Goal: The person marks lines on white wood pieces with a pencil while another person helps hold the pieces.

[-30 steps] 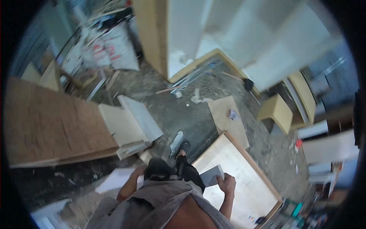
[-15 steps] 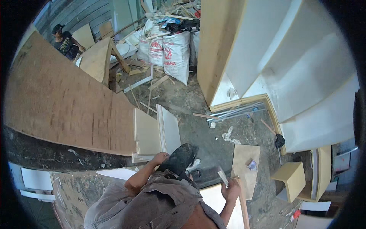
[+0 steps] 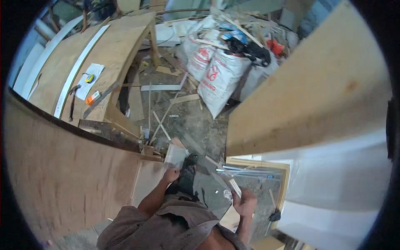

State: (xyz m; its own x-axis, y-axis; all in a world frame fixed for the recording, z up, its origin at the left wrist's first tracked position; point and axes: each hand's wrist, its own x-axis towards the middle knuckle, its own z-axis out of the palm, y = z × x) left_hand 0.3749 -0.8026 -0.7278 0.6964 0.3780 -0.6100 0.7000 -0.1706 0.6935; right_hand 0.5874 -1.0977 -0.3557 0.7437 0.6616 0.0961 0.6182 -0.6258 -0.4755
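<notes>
My right hand (image 3: pixel 245 203) is closed around a short, flat, pale piece with lengthwise stripes (image 3: pixel 235 188). It juts up and forward from the fist, and its far end is blurred, so I cannot tell its kind. My left hand (image 3: pixel 171 175) hangs curled beside my dark trouser leg (image 3: pixel 183 181), with nothing showing out of it. Close by that hand, a pale panel (image 3: pixel 146 179) stands next to a large brown wooden board (image 3: pixel 71 179). Ahead of my right hand, several thin metal strips (image 3: pixel 246 171) lie on the floor inside a wooden-edged frame (image 3: pixel 286 179).
To the far left is a wooden workbench (image 3: pixel 129 41) with a hammer (image 3: pixel 73 102), a yellow tape measure (image 3: pixel 89 78) and an orange box (image 3: pixel 92 98). White sacks (image 3: pixel 223 79) of scrap stand ahead. A tall wooden cabinet (image 3: pixel 308 91) rises at right. Offcuts (image 3: pixel 185 99) litter the floor.
I have moved forward, and my view has swung left. The workbench and sacks are nearer, and the bench top now shows. The pale piece stays in my right hand.
</notes>
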